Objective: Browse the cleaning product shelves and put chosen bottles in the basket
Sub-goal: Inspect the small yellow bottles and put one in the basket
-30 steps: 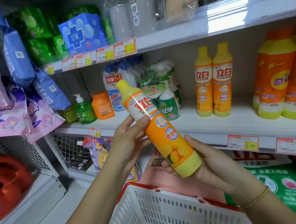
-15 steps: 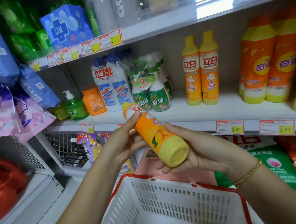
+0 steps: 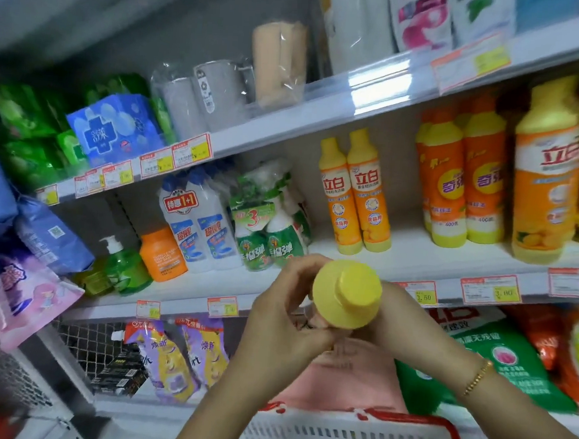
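Bottle (image 3: 346, 292) end-on between left hand (image 3: 283, 320) and right hand (image 3: 402, 316) — both clamped round it

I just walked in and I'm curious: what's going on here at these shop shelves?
A person is shopping for cleaning products. The left hand and the right hand together hold a yellow bottle, turned so its cap end points at the camera. It is held in front of the shelf, above a white basket with a red rim, and is not yet in it. Two similar orange-and-yellow bottles stand on the shelf behind.
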Tool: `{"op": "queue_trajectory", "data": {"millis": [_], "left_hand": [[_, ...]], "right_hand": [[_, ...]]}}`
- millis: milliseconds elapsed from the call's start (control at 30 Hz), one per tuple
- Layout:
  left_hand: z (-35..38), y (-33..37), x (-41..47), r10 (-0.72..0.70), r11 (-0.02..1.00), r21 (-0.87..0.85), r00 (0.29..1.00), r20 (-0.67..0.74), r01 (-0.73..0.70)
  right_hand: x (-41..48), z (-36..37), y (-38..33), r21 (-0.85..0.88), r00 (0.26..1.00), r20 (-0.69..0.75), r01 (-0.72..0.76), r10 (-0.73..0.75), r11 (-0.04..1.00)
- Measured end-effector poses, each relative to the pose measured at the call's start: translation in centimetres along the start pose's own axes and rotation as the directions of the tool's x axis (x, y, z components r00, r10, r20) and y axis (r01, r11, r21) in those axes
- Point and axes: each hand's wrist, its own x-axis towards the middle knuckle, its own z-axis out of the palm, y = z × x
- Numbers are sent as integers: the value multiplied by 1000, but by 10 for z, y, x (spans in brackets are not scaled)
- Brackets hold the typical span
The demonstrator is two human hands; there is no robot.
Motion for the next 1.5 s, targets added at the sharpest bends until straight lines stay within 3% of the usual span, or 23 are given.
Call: {"op": "queue_trajectory", "data": {"millis": [100,167,333,533,667,900,1333,1433,1500], "left_hand": [[10,14,10,155,987,50,988,-14,-154],[19,21,21,192,981,-5,981,-25,-192],[59,23,69,84,961,-260,994,-67,-98],[122,27,132,22,918,-397,1000,-6,-22],[158,12,158,-40,903,-427,998,53,59],[192,-7,189,-176,860,-474,982,74,190],[203,-17,203,-293,876,-333,934,204,348],[192,-25,197,-268,900,-284,933,239,331],[173,-35,191,-201,926,-307,976,88,218]], "right_hand": [[-2,-17,2,-77,991,-126,32,-42,997],[-5,-31,6,-101,978,-200,39,-59,994],[-14,-70,33,-138,924,-381,-30,-25,990],[-28,-118,83,-331,815,-572,-331,91,883],[-33,-121,98,-370,809,-574,-398,131,840],[-26,-118,111,-446,810,-584,-377,55,812],[5,-84,124,-507,802,-597,-394,17,767],[15,-70,127,-571,815,-579,-390,-17,722],[20,-62,127,-639,830,-557,-396,-41,659]]}}
